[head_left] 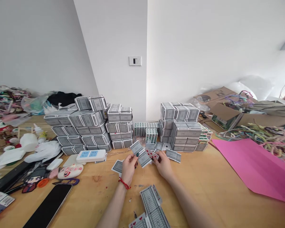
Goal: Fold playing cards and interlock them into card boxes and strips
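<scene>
Playing cards (142,156) in the tight grip of left hand (128,167) and right hand (164,166), above wooden table (204,186).

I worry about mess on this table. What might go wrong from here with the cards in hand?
The fanned cards are pinched lightly between the left hand and right hand; some might slip and mix with the loose cards on the table. The unevenly stacked card boxes just behind might topple if bumped.
</scene>
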The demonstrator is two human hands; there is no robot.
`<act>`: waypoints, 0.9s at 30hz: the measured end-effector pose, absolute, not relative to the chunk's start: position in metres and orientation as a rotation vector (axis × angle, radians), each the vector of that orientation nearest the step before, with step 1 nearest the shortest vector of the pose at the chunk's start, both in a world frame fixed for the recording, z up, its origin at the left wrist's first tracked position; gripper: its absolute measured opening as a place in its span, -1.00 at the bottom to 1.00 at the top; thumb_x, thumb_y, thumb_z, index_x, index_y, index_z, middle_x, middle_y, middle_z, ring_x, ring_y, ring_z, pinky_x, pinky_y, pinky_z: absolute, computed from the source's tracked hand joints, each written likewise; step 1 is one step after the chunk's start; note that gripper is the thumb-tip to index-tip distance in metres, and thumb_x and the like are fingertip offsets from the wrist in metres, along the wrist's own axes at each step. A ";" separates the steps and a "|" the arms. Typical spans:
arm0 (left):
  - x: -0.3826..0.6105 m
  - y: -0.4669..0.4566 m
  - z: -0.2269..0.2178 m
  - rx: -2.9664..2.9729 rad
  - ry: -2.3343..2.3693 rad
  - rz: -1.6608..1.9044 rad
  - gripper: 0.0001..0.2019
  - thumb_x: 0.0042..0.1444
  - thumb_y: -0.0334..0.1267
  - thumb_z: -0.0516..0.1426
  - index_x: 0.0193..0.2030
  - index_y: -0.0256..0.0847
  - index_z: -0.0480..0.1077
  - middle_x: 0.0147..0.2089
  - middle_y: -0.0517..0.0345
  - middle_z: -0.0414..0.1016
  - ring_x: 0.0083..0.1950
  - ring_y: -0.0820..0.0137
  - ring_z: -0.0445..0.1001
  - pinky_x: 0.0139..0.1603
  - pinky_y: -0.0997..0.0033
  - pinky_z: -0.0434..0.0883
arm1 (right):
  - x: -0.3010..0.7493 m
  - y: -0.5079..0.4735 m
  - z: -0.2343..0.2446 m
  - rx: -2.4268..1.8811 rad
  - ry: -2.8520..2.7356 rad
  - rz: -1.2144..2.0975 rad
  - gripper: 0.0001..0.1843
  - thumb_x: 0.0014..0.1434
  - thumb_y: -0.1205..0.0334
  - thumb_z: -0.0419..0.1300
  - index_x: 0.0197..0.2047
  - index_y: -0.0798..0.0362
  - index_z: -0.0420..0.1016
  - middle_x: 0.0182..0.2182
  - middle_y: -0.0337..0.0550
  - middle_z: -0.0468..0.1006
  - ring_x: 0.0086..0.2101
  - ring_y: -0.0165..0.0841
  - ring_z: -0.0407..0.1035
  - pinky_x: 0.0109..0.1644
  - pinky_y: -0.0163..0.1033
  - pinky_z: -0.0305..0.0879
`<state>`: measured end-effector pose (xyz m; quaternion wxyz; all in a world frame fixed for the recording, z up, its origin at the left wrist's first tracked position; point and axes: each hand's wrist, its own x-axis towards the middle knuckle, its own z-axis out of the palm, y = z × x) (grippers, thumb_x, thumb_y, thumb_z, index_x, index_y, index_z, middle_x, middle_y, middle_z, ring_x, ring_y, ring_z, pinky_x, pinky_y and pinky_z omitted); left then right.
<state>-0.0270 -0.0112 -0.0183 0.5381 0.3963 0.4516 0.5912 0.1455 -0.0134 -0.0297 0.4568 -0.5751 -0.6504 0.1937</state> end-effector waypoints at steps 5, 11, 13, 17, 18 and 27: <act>-0.033 -0.008 -0.021 0.695 0.955 1.497 -0.80 -0.21 -0.28 0.22 -0.47 -0.30 0.29 -0.55 0.26 0.38 -0.53 0.56 0.38 -0.50 0.59 0.31 | 0.147 -0.012 -0.031 -1.324 -1.352 0.759 -0.69 -0.01 -0.04 0.05 -0.44 0.06 0.30 -0.61 -0.25 0.35 -0.58 -0.37 0.25 -0.51 -0.29 0.18; -0.035 -0.005 -0.021 0.500 0.939 1.540 -0.91 -0.13 -0.43 0.17 -0.47 -0.30 0.30 -0.44 0.18 0.45 -0.41 0.50 0.48 -0.35 0.55 0.41 | 0.140 -0.013 -0.026 -1.087 -1.172 1.082 -0.57 -0.10 -0.18 0.10 -0.38 0.04 0.25 -0.63 -0.21 0.44 -0.63 -0.33 0.33 -0.61 -0.29 0.19; -0.034 -0.006 -0.021 0.513 0.939 1.518 -0.92 -0.11 -0.44 0.16 -0.46 -0.30 0.30 -0.44 0.17 0.46 -0.39 0.48 0.49 -0.36 0.55 0.42 | 0.139 -0.014 -0.025 -1.078 -1.180 1.095 -0.56 -0.11 -0.17 0.12 -0.36 0.05 0.26 -0.64 -0.21 0.45 -0.64 -0.33 0.33 -0.63 -0.30 0.18; -0.033 -0.006 -0.020 0.519 0.954 1.490 -0.93 -0.10 -0.44 0.15 -0.47 -0.31 0.31 -0.45 0.15 0.47 -0.38 0.45 0.50 -0.38 0.54 0.43 | 0.139 -0.017 -0.020 -1.083 -1.173 1.086 -0.55 -0.09 -0.17 0.10 -0.35 0.06 0.29 -0.74 -0.29 0.38 -0.71 -0.37 0.29 -0.69 -0.34 0.11; -0.033 -0.006 -0.020 0.512 0.960 1.489 -0.93 -0.10 -0.44 0.16 -0.47 -0.30 0.31 -0.45 0.15 0.47 -0.38 0.45 0.50 -0.38 0.53 0.44 | 0.139 -0.017 -0.019 -1.085 -1.158 1.085 -0.55 -0.07 -0.18 0.07 -0.36 0.07 0.29 -0.78 -0.32 0.34 -0.75 -0.39 0.26 -0.70 -0.35 0.09; -0.034 -0.006 -0.019 0.496 0.950 1.505 -0.92 -0.15 -0.43 0.19 -0.50 -0.32 0.32 -0.50 0.14 0.47 -0.38 0.44 0.50 -0.39 0.57 0.45 | 0.141 -0.011 -0.021 -0.871 -0.889 1.252 -0.56 -0.14 -0.08 0.19 -0.33 0.14 0.45 -0.34 -0.02 0.53 -0.33 -0.23 0.42 -0.26 -0.16 0.33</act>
